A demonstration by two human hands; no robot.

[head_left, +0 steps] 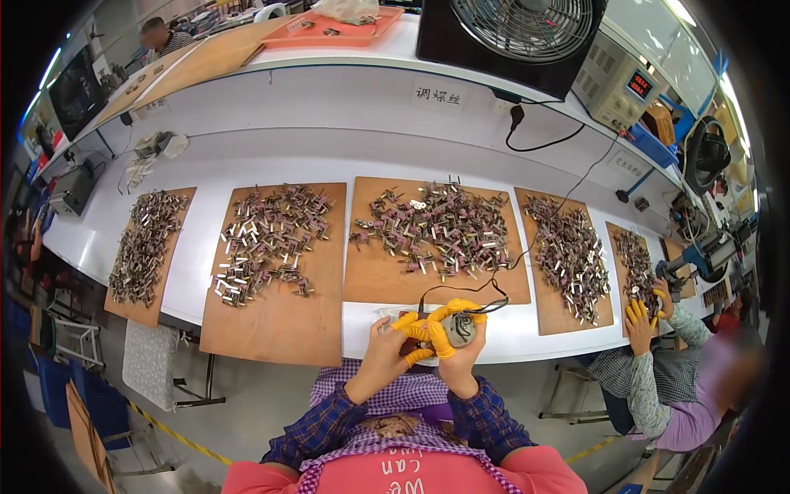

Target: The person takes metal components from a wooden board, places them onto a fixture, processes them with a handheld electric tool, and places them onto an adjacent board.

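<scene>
Both my hands are together at the table's front edge, with yellow covers on several fingers. In my right hand is a round grey-green object with a dark coiled cord on top. My left hand has its fingers closed around a small dark reddish item, mostly hidden by the fingers. A thin black cable rises from the hands across the board. Just beyond them lies a wooden board bearing a heap of small metal parts.
More boards with metal parts lie left and right. A shelf behind holds a black fan, a power supply and an orange tray. A co-worker handles parts at the right; another person sits at the back left.
</scene>
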